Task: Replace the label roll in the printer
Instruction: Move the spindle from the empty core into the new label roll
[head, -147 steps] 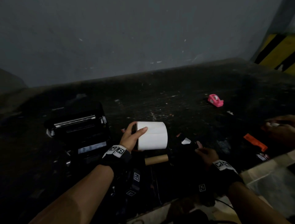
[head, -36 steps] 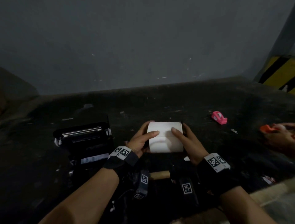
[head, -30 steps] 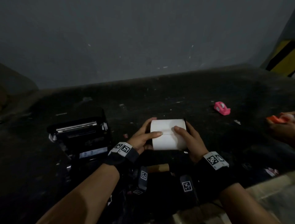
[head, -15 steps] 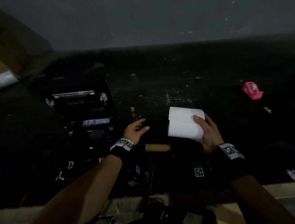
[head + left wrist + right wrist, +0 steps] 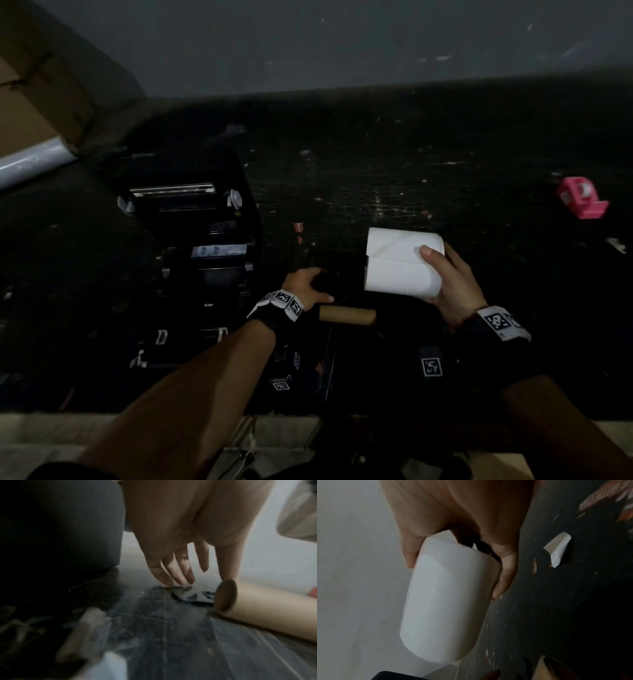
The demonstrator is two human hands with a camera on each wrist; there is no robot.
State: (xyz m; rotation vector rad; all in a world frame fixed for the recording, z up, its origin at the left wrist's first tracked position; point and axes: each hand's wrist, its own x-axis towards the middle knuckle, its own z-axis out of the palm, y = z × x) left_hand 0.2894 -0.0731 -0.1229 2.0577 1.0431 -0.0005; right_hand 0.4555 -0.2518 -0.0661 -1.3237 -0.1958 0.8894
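The white label roll is off the table, lying sideways, a loose flap of paper on top. My right hand grips its right end, thumb on top and fingers underneath. My left hand is apart from the roll, low over the table with straight fingers whose tips touch a flat black piece. The empty cardboard core lies just right of that hand. The black printer stands at the left with its lid open.
A pink tape dispenser sits at the far right of the dark table. A curled paper scrap lies near my right hand. Cardboard box at the far left. The table's front edge is close to me.
My left hand has let go of the roll and dropped to the table beside the cardboard core. My right hand alone now holds the roll, shifted slightly right. The view has tilted downward.
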